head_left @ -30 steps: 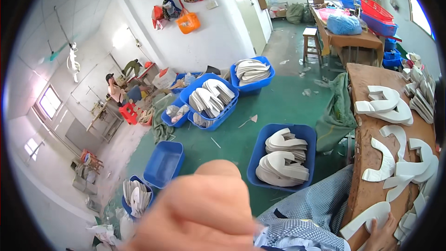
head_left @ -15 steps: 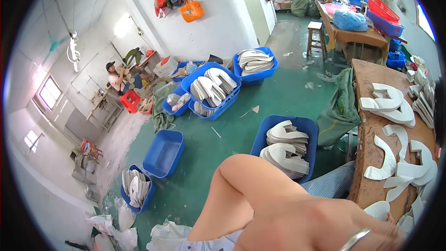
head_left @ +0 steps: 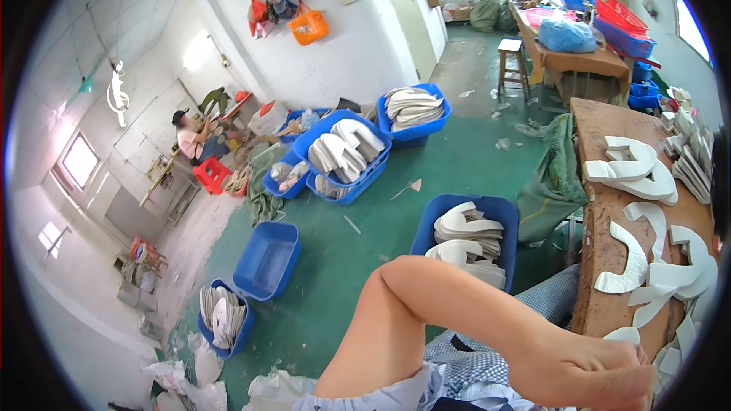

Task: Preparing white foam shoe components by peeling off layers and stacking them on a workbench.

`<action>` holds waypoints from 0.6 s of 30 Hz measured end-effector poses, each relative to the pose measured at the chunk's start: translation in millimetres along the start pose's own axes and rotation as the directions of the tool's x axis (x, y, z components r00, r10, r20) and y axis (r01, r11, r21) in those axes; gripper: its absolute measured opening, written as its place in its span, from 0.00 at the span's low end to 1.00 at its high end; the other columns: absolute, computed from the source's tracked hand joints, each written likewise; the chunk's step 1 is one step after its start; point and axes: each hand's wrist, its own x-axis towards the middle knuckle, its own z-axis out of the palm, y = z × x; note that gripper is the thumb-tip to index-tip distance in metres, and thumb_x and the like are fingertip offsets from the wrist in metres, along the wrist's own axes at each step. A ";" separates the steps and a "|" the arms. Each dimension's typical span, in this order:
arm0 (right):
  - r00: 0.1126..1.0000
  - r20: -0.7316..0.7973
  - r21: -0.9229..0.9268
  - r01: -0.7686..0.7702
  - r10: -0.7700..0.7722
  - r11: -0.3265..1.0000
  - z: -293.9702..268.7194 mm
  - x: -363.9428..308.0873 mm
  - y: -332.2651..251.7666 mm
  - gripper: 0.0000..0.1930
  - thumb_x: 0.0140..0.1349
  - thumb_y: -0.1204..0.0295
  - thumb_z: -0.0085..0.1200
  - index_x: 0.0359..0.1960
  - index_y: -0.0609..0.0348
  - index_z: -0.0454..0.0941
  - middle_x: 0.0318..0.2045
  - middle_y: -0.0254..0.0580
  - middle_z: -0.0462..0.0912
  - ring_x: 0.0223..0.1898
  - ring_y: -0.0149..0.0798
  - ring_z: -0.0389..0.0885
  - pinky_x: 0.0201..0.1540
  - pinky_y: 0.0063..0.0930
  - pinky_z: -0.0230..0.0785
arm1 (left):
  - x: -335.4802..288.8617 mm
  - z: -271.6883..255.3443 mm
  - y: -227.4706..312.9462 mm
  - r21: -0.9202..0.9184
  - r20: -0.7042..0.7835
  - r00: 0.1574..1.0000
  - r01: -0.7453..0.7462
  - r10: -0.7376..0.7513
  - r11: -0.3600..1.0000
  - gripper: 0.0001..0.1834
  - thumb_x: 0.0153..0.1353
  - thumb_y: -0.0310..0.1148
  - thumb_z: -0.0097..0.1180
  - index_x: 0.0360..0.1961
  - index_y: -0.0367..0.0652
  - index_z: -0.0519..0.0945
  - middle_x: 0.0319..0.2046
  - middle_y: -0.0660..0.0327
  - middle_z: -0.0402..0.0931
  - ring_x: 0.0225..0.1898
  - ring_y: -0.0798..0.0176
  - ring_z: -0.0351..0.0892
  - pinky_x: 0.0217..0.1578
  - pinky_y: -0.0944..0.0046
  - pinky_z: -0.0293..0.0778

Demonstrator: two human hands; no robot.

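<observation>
My left arm reaches across from the bottom middle, elbow bent outward, to my left hand [head_left: 594, 373] at the lower right, over the near edge of a worn brown workbench [head_left: 601, 236]. The fingers of this hand are curled closed, and whatever they hold is hidden. Just beyond the knuckles shows the rounded end of a white piece [head_left: 623, 334]. Further along the bench lie a curved white pad [head_left: 626, 262], overlapping white curved pieces [head_left: 689, 266] and a white looped piece [head_left: 632, 164]. My right hand is out of view.
Left of the bench stands a blue tub [head_left: 509, 221] with stacked white curved pieces, beside a green sack [head_left: 550, 175]. More blue tubs [head_left: 266, 259] stand on the green floor. A person [head_left: 194, 137] sits at the far left. A wooden stool [head_left: 512, 68] stands further back.
My left hand, earlier large and close at the lower right, now appears smaller and further right, its forearm fully visible. Checked cloth now shows beneath the arm. The view has shifted slightly.
</observation>
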 end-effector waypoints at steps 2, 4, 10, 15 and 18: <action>0.999 -0.031 0.002 -0.026 0.026 1.000 1.4 -1.5 0.2 0.35 0.49 0.66 0.69 0.59 0.62 0.68 0.53 0.53 0.73 0.56 0.59 0.71 0.61 0.45 0.64 | -2.0 -16.6 8.2 0.349 0.027 0.999 -0.031 0.023 0.936 0.23 0.77 0.38 0.39 0.47 0.30 0.82 0.42 0.49 0.84 0.43 0.55 0.82 0.46 0.61 0.77; 0.995 -0.067 -0.010 -0.072 0.072 0.997 3.0 0.7 -4.5 0.35 0.49 0.68 0.69 0.59 0.62 0.68 0.53 0.53 0.73 0.56 0.59 0.71 0.61 0.45 0.64 | -9.7 -6.0 29.4 0.331 -0.196 0.974 -0.041 0.111 0.943 0.10 0.69 0.30 0.46 0.34 0.36 0.75 0.34 0.55 0.76 0.35 0.59 0.76 0.37 0.63 0.72; 0.984 -0.115 0.089 -0.126 0.136 0.988 -1.3 7.3 -20.9 0.33 0.49 0.69 0.68 0.57 0.63 0.69 0.52 0.53 0.72 0.55 0.58 0.71 0.58 0.45 0.65 | 14.4 -9.4 -0.4 -0.050 -0.223 0.975 -0.030 0.018 0.998 0.08 0.65 0.26 0.49 0.27 0.39 0.70 0.31 0.57 0.71 0.32 0.59 0.71 0.35 0.64 0.66; 0.966 -0.212 0.105 -0.126 0.146 0.986 -0.7 13.3 -30.5 0.32 0.47 0.69 0.69 0.55 0.64 0.70 0.49 0.52 0.73 0.52 0.57 0.72 0.57 0.45 0.66 | 43.2 -18.8 -19.6 -0.314 0.005 0.999 0.036 -0.036 0.949 0.10 0.69 0.32 0.44 0.36 0.35 0.73 0.37 0.52 0.74 0.39 0.55 0.74 0.43 0.63 0.67; 0.973 -0.195 0.079 -0.110 0.124 0.991 4.6 15.0 -36.1 0.31 0.46 0.67 0.70 0.52 0.65 0.72 0.47 0.53 0.73 0.51 0.56 0.72 0.55 0.46 0.67 | 48.7 -13.1 -34.3 -0.474 0.201 0.979 0.118 -0.023 0.873 0.15 0.72 0.35 0.40 0.41 0.34 0.75 0.41 0.49 0.76 0.43 0.53 0.75 0.48 0.63 0.68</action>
